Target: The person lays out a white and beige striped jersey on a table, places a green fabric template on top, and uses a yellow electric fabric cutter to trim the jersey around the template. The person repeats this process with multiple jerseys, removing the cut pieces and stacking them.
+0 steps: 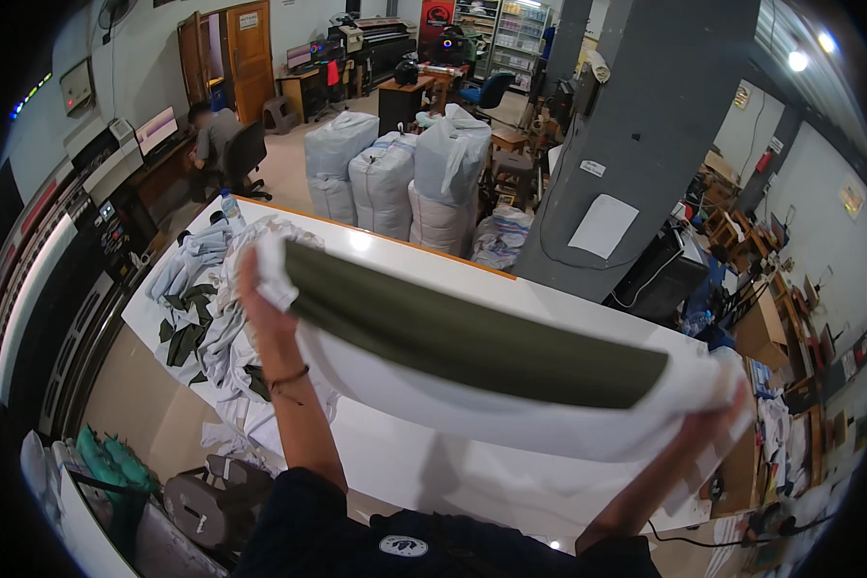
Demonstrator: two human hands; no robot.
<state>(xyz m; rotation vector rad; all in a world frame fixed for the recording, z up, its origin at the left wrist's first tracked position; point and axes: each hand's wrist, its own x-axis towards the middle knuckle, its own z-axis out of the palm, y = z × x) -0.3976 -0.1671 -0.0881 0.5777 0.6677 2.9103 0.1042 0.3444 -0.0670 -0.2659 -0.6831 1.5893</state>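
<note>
A wide piece of white fabric with a dark green panel (472, 337) is stretched in the air above the white table (395, 491), sagging in the middle and blurred by motion. My left hand (263, 294) grips its upper left corner. At the right end my right hand (715, 424) is closed on the other corner, though its fingers are smeared. Under and beside my left arm lies a loose heap of pale and dark green cloth pieces (246, 318), partly hidden by the arm and the raised fabric.
Large stuffed white sacks (383, 183) stand beyond the table's far edge, beside a grey pillar (636, 144). A bottle (231, 210) is at the table's far left corner. A person (217, 144) sits at a desk further left. A brown stool (217, 506) stands at the lower left.
</note>
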